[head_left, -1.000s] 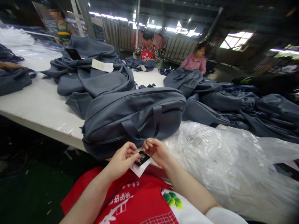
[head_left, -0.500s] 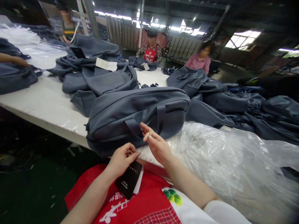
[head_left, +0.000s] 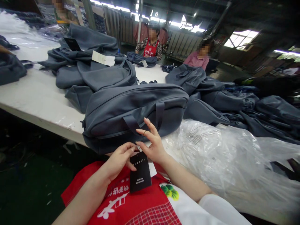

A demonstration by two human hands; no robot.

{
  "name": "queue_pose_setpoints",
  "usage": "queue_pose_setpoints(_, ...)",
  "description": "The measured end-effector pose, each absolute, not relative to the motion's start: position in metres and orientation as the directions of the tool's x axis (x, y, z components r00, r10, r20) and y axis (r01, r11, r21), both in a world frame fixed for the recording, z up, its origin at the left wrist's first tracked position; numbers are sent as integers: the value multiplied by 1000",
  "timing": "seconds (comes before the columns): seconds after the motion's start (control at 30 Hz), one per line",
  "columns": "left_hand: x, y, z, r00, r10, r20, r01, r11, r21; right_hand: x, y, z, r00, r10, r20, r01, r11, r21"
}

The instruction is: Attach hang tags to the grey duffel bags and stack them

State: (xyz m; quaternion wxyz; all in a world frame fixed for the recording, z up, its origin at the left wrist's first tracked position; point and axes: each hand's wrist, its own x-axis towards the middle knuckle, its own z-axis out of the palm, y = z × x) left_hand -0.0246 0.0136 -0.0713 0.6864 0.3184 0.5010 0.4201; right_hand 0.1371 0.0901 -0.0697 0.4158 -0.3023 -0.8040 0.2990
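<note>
A black hang tag with small white lettering dangles in front of my red apron, a white card partly hidden behind it. My left hand pinches the tag's top edge. My right hand pinches the tag's thin string just above it, its other fingers spread upward. Right behind my hands a zipped grey duffel bag with two strap handles lies on the white table, near its front edge.
A heap of clear plastic bags fills the table to my right. More grey bags are piled behind and to the right. Two seated people work at the far end; another stands at far left.
My right hand came back down from the bag's handle to the tag's top. The tag turned to hang upright with its black face toward me.
</note>
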Motion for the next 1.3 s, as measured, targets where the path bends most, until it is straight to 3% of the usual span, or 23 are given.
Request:
queue_pose_setpoints(0.2,-23,15,-65,142,900,-411,-357,434,827,139,90,-73,-451,704,549,274,695,-665)
queue_pose_setpoints(0.33,-22,16,-66,150,938,-313,-469,346,812,138,90,-76,-439,692,573,279,711,-645)
queue_pose_setpoints(0.4,-26,14,-68,146,957,-252,-377,289,880,139,90,-78,-417,720,554,262,680,-685)
queue_pose_setpoints(0.47,-33,11,-68,124,973,-194,-177,214,961,142,90,-78,-400,764,506,213,615,-760)
queue_pose_setpoints(0.6,-50,3,-67,109,986,-125,240,96,966,148,86,-71,-447,811,377,-18,414,-910)
queue_pose_setpoints(0.73,-59,-5,-65,194,976,-95,429,3,903,141,78,-70,-644,727,240,-259,89,-962)
queue_pose_setpoints(0.8,-65,-8,-65,180,980,-84,472,-11,881,127,75,-83,-746,657,107,-268,-150,-952)
queue_pose_setpoints(0.9,-83,-11,-61,-150,988,-42,431,104,897,102,79,-112,-784,601,-154,-109,-377,-920)
queue_pose_setpoints(0.97,-98,-8,-52,-404,915,-15,353,171,920,87,87,-128,-690,689,-221,-64,-363,-930)
queue_pose_setpoints(1.07,-114,6,-29,-561,824,74,356,159,921,79,107,-128,-397,915,-67,-165,-143,-976)
queue_pose_setpoints(1.13,-117,22,-12,-547,827,130,418,135,898,79,124,-112,-232,968,99,-216,48,-975)
queue_pose_setpoints(1.2,-117,44,1,-474,864,171,503,107,858,80,142,-87,-175,958,229,-246,183,-952)
queue_pose_setpoints(1.3,-113,79,10,-326,915,235,687,59,724,78,165,-49,-324,898,296,-266,214,-940)
